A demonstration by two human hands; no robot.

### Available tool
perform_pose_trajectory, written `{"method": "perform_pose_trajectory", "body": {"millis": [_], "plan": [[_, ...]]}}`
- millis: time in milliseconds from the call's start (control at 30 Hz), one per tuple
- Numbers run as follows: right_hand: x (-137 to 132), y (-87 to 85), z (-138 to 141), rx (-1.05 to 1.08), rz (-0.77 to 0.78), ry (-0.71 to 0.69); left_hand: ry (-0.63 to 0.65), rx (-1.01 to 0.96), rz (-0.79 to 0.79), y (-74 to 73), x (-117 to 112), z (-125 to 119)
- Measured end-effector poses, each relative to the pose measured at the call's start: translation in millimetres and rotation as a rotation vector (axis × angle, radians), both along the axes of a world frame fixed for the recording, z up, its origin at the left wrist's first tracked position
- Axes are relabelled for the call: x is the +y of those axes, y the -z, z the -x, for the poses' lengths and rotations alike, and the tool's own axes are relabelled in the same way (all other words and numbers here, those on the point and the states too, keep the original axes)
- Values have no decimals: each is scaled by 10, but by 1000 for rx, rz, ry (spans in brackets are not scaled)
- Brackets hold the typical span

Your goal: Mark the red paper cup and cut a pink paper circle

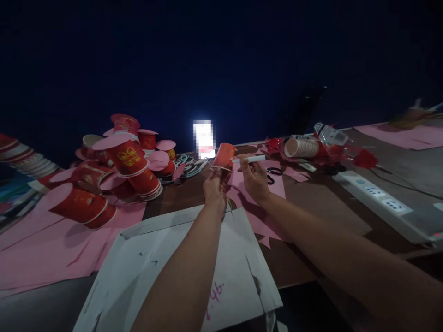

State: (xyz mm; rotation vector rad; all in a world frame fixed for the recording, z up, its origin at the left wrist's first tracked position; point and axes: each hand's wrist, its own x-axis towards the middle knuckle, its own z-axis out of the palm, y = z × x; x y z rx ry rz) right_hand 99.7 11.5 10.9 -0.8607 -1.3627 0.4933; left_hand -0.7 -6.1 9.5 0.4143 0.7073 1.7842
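My left hand [213,188] grips a red paper cup [225,154] by its rim end, with the cup's base tilted up and away from me. Between the fingers of my right hand [255,180] is a white pen [254,159], its tip pointing left at the cup's side. Whether the tip touches the cup I cannot tell. Under and beside my right hand lies a pink paper sheet [275,216]. Black-handled scissors [274,171] rest on it, just right of that hand.
Red cups with pink discs [126,154] are piled at the left on pink paper [41,253]. A white box [166,249] lies under my forearms. A coiled cable [190,166], a lit screen [204,136], stacked cups in plastic [301,148] and a power strip [377,196] surround the work spot.
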Motion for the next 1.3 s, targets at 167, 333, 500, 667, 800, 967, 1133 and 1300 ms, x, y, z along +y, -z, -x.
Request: {"method": "perform_pose_trajectory", "body": {"millis": [167,333,500,667,800,967,1133,1300], "plan": [[4,-37,-9,50,71,-60,-16,160,20,77,26,-23],[-38,-22,-9,-80,-45,-52,9,235,30,77,45,-27],[-45,-5,-20,-183,-105,-6,21,320,-20,103,45,-15],[-40,-2,-23,-231,-134,5,16,379,-75,165,65,6],[-46,-12,-23,-237,-175,31,5,478,-47,158,53,16],[-63,-44,-22,-239,-136,-16,10,540,-45,143,39,27],[-50,-21,-26,-208,-87,-9,-20,659,-48,175,48,49],[-37,-10,-33,-222,-44,-25,-10,685,-68,168,36,39]]}}
